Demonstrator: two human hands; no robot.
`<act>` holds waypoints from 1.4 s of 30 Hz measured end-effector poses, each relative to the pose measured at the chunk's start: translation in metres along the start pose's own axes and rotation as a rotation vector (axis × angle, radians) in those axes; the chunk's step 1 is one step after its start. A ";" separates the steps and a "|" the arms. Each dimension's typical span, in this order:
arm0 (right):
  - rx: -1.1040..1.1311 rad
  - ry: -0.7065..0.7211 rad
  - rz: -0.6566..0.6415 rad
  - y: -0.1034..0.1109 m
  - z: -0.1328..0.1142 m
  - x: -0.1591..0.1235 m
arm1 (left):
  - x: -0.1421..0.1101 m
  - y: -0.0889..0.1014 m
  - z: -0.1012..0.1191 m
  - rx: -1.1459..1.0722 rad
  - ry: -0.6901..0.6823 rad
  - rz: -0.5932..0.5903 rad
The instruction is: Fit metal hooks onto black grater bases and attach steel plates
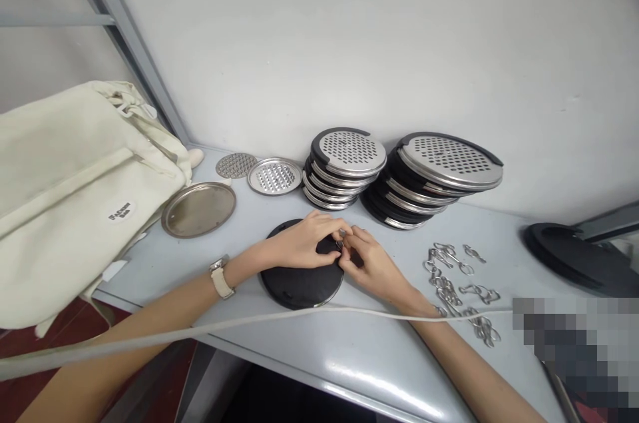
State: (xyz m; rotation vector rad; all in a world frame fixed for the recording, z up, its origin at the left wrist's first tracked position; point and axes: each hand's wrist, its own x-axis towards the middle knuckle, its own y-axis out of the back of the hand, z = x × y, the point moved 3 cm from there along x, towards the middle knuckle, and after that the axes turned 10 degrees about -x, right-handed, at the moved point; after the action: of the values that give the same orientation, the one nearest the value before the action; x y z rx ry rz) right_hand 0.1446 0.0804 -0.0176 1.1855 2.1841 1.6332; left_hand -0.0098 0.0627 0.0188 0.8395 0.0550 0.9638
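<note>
A round black disc (299, 283) lies on the table, its dark side up and a thin metal rim showing at the lower right. My left hand (309, 243), with a watch on its wrist, reaches over the disc, thumb and fingers closed in a pinch at the disc's right edge. There my right hand (367, 263) meets it, its fingertips also pinched together. Between the fingertips a small metal ring (339, 245) partly shows; the fingers hide the rest. To the right lie several metal clips with rings (449, 293).
Behind the disc stand two stacks of black-rimmed grater discs (349, 150) (449, 160). Loose perforated plates (274, 176) and a plain metal plate (200, 210) lie to the left, beside a cream bag (74, 190). A pale cord (239, 322) crosses in front. A black round base (559, 253) stands right.
</note>
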 end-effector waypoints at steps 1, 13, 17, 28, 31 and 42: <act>0.003 0.000 0.001 0.000 0.000 0.000 | 0.000 0.000 0.000 0.000 0.001 -0.001; 0.007 -0.008 -0.020 0.000 0.003 0.000 | 0.000 0.000 -0.002 -0.021 0.005 -0.003; 0.014 -0.015 -0.030 0.000 0.004 0.000 | -0.001 0.000 -0.002 -0.030 0.007 -0.006; 0.042 -0.007 -0.030 0.001 0.003 0.002 | 0.000 0.003 -0.001 -0.074 0.034 0.009; 0.045 -0.004 -0.035 0.000 0.003 0.003 | 0.000 0.003 0.000 -0.086 0.056 -0.003; 0.032 0.036 -0.048 0.004 0.004 0.001 | -0.001 -0.002 -0.004 -0.082 0.017 -0.022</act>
State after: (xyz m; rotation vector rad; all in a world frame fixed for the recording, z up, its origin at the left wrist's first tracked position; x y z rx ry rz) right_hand 0.1487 0.0842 -0.0152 1.1116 2.2507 1.6184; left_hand -0.0107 0.0639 0.0147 0.7538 0.0393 0.9463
